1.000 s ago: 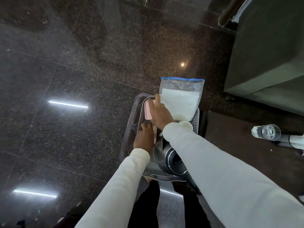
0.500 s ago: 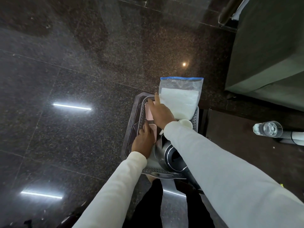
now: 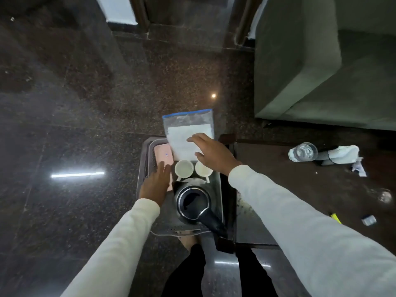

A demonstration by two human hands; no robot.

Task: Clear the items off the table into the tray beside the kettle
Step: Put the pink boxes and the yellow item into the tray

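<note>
A dark tray (image 3: pixel 143 168) holds a steel kettle (image 3: pixel 192 203) with a black lid and handle, two white cups (image 3: pixel 183 168), a pink flat case (image 3: pixel 163 154) and a clear zip bag (image 3: pixel 188 127) with a blue seal and white contents, leaning at the tray's far end. My left hand (image 3: pixel 155 183) lies flat, fingers spread, on the near part of the pink case. Over the lower part of the bag and the right cup hovers my right hand (image 3: pixel 211 154), fingers apart, holding nothing. A dark table (image 3: pixel 300 189) stands to the right.
On the table lie an upright clear glass (image 3: pixel 302 151), a crumpled white cloth (image 3: pixel 340 154), a small grey packet (image 3: pixel 369 220), a yellow item (image 3: pixel 336 217) and a transparent lid (image 3: pixel 385 196). A green sofa (image 3: pixel 321 71) stands at the back right. Polished dark floor surrounds the tray.
My right hand has lifted off the pink case and moved right, over the bag. My left hand slid forward onto the case. Both cups are now uncovered. The view has tilted up.
</note>
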